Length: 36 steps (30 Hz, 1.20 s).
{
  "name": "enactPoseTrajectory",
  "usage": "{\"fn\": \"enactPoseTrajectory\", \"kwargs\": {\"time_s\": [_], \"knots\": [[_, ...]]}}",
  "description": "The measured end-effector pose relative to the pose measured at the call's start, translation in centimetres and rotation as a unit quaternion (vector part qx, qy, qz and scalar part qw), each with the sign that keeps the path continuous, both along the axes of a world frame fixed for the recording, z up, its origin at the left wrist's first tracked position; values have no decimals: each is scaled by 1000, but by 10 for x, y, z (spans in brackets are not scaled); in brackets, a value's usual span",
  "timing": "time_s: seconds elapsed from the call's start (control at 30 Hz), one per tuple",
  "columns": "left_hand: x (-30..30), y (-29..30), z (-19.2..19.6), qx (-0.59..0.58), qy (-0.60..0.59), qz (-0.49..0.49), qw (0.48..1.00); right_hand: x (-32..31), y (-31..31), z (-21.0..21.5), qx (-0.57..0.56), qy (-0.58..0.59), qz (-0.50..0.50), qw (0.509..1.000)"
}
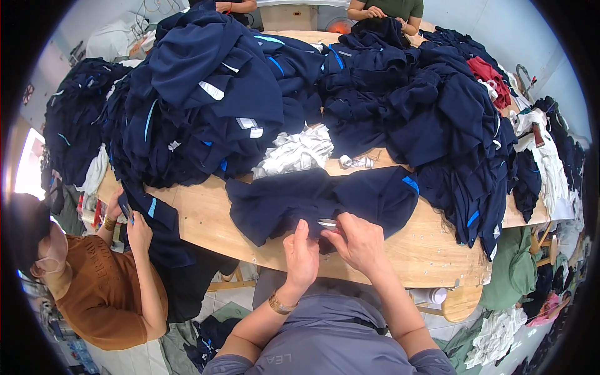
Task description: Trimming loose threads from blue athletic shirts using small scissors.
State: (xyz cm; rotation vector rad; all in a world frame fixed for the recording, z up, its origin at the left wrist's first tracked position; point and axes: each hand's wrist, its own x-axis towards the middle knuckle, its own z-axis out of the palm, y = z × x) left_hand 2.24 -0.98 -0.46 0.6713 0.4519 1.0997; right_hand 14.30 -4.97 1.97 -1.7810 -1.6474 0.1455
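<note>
At the worktop's (200,215) near edge, my left hand (302,255) pinches the navy garment (325,195) extending ahead; my right hand (359,241) grips a silver tool (327,223). White labels (212,91) show beyond.

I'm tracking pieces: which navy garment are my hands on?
The navy garment spread in front of the white cloth heap, blue strip at its right; other navy garments lie behind or beside it.

Garment workshop, by appearance. Wooden table (203,215) heaped with navy garments (437,119) along its far edge. Co-worker in brown (112,300) at left edge, another in dark green (412,9) at far edge, both with dark cloth in reach. White clothing (542,162) piled beyond right edge.
</note>
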Motion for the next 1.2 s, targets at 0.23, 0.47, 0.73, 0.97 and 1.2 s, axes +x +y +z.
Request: {"fn": "enactPoseTrajectory", "kwargs": {"time_s": [0.23,0.47,0.73,0.97,1.2], "knots": [[2,-3,-1,-36,53,39,997,4,2,-2,23,-18,10,1000],[3,-4,-1,-30,66,39,997,5,1,-2,19,-6,16,1000],[3,-3,-5,0,103,47,994,3,-2,-3,57,404,-7,913],[-1,-5,1,105,273,75,953,-7,6,4,120,275,48,953],[-1,-4,7,248,355,102,896,-13,11,-6,113,443,18,889]]}}
